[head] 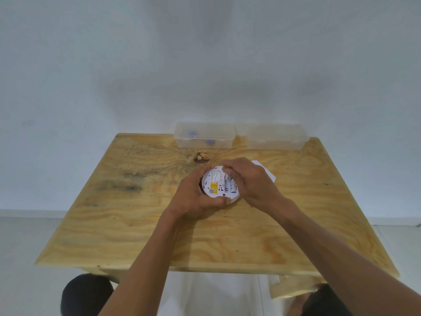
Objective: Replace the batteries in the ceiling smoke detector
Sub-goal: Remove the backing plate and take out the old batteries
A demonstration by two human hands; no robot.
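Observation:
A round white smoke detector (pixel 216 185) lies back side up near the middle of the wooden table (pixel 136 224), showing a yellow label and an open compartment. My left hand (pixel 193 195) wraps around its left and near rim. My right hand (pixel 248 181) rests over its right side, fingertips curled into the compartment area; what they pinch is hidden. A white flat piece (pixel 266 172), perhaps the cover or base plate, lies partly hidden behind my right hand.
Two clear plastic boxes stand at the table's far edge: the left box (pixel 204 137) holds small blue items, the right box (pixel 276 139) looks empty. A dark knot (pixel 200 157) marks the wood beyond the detector. A white wall rises behind.

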